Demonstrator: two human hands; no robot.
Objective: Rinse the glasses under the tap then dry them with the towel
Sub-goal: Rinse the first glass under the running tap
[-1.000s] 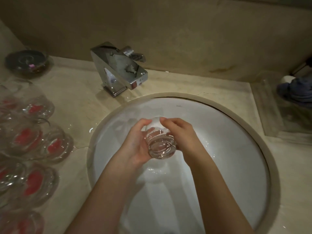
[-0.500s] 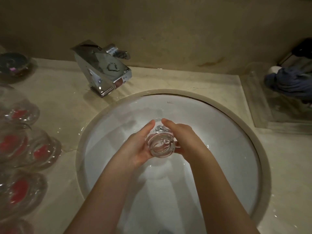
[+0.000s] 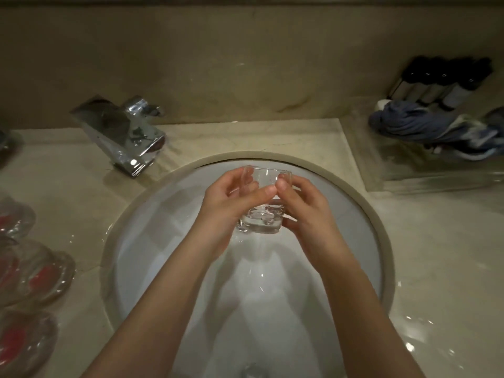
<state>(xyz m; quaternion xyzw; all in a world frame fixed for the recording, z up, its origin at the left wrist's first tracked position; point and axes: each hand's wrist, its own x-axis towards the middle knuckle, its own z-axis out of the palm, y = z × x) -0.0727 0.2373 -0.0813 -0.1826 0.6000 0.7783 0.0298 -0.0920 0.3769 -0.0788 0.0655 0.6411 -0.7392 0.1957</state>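
both hands, left hand (image 3: pixel 231 197) and right hand (image 3: pixel 302 205), are gripping the glass tumbler (image 3: pixel 263 203) over the sink basin (image 3: pixel 152 241), fingers curling round it; it is now sitting upright, no longer tipped, so the towel (image 3: pixel 425 126) is probably coming next.

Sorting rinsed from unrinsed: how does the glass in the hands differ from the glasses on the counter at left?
The held glass is gripped by both hands over the sink; the counter glasses rest on the counter. The held glass looks wholly clear; the counter glasses show red. Both are transparent.
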